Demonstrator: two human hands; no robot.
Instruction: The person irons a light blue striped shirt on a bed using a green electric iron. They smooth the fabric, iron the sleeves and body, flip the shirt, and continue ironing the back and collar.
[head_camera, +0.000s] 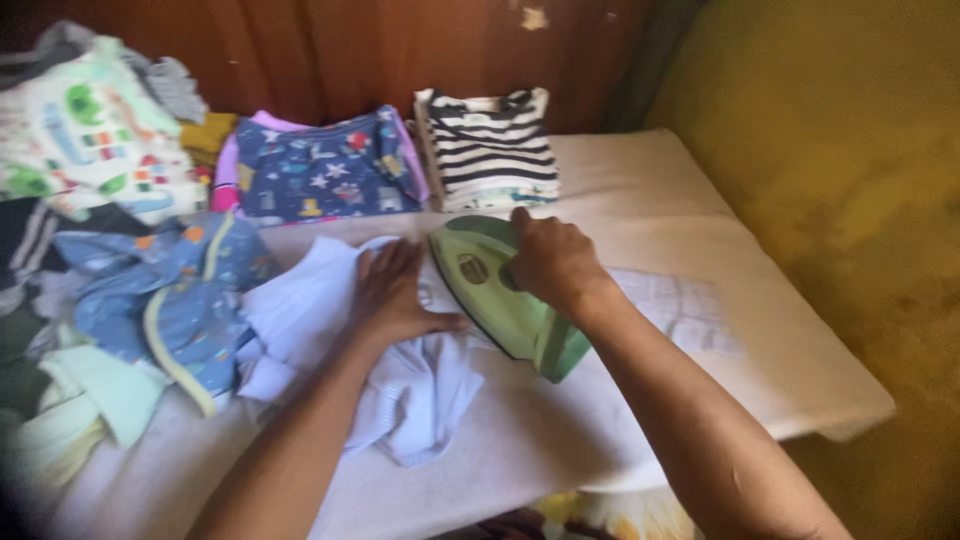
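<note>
Head view. The right hand (552, 262) grips the handle of a green iron (505, 295), fingers curled around it and closed. The iron sits soleplate-down on a white garment (420, 385) spread over the white-covered tabletop (640, 180), its nose pointing toward the far side.

The left hand (392, 292) lies flat on the same garment just beside the iron, fingers spread and pressing the cloth down; the thumb reaches toward the iron's near edge. It holds nothing.

The garment lies rumpled at the middle of the tabletop, between both forearms, one part trailing toward the near edge.

Behind it stand two folded items side by side: a dark blue printed piece (325, 168) and a black-and-white striped top (492, 148). To the left lies an unfolded heap (120, 260) of blue, green and patterned clothing. A yellow wall (850, 160) runs along the right.
</note>
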